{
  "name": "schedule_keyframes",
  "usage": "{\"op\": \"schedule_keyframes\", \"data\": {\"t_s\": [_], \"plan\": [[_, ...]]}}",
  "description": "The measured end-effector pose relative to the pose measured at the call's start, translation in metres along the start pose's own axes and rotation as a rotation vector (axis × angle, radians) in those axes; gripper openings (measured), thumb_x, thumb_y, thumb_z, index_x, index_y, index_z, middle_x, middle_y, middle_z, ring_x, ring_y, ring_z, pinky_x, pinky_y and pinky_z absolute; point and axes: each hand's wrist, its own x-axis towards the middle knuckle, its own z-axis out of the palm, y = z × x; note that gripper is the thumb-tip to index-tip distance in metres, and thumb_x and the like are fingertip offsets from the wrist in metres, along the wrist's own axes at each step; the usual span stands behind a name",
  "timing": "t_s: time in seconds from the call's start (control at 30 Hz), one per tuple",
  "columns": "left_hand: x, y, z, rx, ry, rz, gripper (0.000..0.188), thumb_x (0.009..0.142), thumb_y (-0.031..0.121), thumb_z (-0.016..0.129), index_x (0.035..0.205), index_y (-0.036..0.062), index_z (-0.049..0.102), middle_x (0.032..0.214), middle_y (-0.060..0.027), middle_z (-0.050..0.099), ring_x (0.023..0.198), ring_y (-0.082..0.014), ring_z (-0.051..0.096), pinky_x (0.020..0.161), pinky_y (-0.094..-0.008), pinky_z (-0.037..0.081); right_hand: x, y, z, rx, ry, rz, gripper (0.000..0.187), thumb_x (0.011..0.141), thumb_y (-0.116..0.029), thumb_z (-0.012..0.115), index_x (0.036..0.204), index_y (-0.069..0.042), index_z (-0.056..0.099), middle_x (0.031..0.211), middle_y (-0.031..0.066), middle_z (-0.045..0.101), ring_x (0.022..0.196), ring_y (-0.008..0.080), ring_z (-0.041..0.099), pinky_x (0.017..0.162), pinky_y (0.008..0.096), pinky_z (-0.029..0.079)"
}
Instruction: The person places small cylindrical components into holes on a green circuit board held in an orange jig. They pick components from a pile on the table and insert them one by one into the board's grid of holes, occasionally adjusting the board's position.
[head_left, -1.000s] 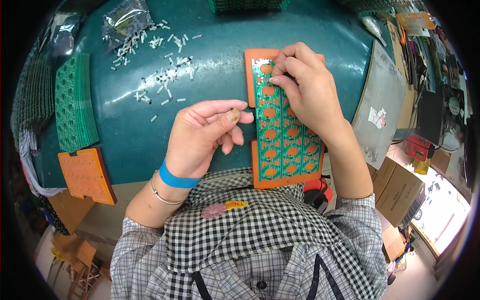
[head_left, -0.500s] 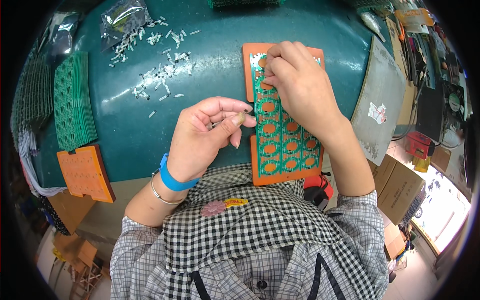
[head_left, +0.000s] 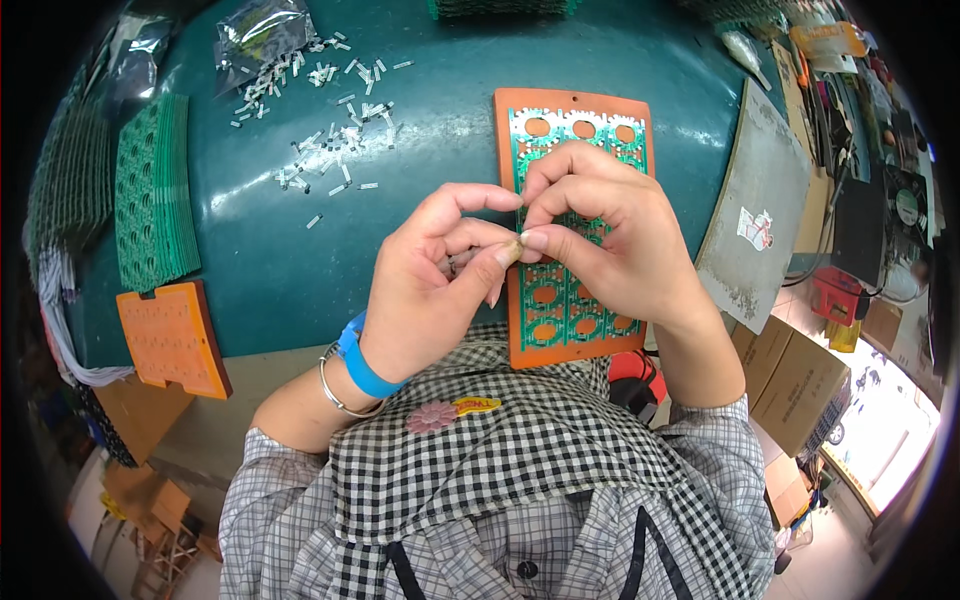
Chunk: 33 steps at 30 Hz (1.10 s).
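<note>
My left hand and my right hand meet fingertip to fingertip over the left edge of a green circuit board panel. Both are closed in a pinch; whatever lies between the fingertips is too small and covered to make out. Pale glints show among the curled fingers of my left hand. The panel has rows of round cut-outs and rests on an orange fixture plate. White parts line its far end. My right hand covers the panel's middle.
Many small clear pieces with dark ends lie scattered at the far left, beside a plastic bag. Stacked green boards and another orange plate stand on the left. A grey sheet lies to the right.
My right hand has come back from the far part of the panel to meet my left fingertips. My left hand has shifted slightly right, and the far rows are now uncovered.
</note>
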Motion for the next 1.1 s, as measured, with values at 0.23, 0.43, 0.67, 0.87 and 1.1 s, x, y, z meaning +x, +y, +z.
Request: {"op": "schedule_keyframes", "data": {"t_s": [0.23,0.43,0.67,0.87,1.1], "plan": [[0.002,0.011,-0.024,-0.666,0.226,-0.119,0.043,0.095,-0.007,0.054,0.137,-0.0065,0.043,0.139,-0.0233,0.054,0.12,-0.028,0.062,0.096,-0.0287,0.054,-0.002,0.031,-0.017,-0.229,0.127,-0.044,0.008,0.08,-0.001,0.073,0.084,-0.001,0.066,0.101,0.0091,0.066,0.089,0.0247,0.067,0.073,0.0341,0.054],[-0.003,0.006,-0.032,-0.715,0.039,-0.09,0.036,0.099,-0.002,0.054,0.134,-0.0069,0.047,0.148,-0.0299,0.045,0.139,-0.0414,0.047,0.115,-0.0427,0.047,-0.002,0.033,-0.012,-0.295,0.11,-0.072,0.011,0.078,0.0,0.075,0.082,0.0,0.065,0.101,0.0079,0.064,0.092,0.0268,0.065,0.077,0.0365,0.053],[-0.003,0.003,-0.031,-0.581,0.007,-0.163,0.04,0.104,0.008,0.054,0.14,-0.007,0.047,0.146,-0.0287,0.05,0.132,-0.0373,0.056,0.107,-0.0385,0.054,0.0,0.031,-0.013,-0.364,0.094,-0.121,0.012,0.077,0.001,0.075,0.085,0.0,0.066,0.099,0.0075,0.063,0.091,0.0272,0.065,0.076,0.0371,0.053],[-0.003,0.004,-0.021,-0.548,0.049,-0.165,0.045,0.102,0.004,0.054,0.145,-0.0089,0.043,0.147,-0.0288,0.049,0.131,-0.036,0.057,0.11,-0.0404,0.052,0.003,0.026,-0.006,-0.527,0.05,-0.233,0.017,0.073,0.001,0.075,0.088,0.0,0.068,0.096,0.0067,0.062,0.092,0.0269,0.064,0.077,0.0382,0.053],[-0.002,0.005,-0.02,-0.626,-0.011,-0.214,0.047,0.099,-0.001,0.054,0.145,-0.0093,0.042,0.147,-0.0294,0.049,0.133,-0.0364,0.056,0.111,-0.0414,0.05,0.0,0.012,-0.01,-0.458,0.116,-0.261,0.017,0.071,-0.002,0.079,0.085,-0.003,0.069,0.095,0.006,0.063,0.09,0.0274,0.063,0.076,0.0384,0.052]]}}
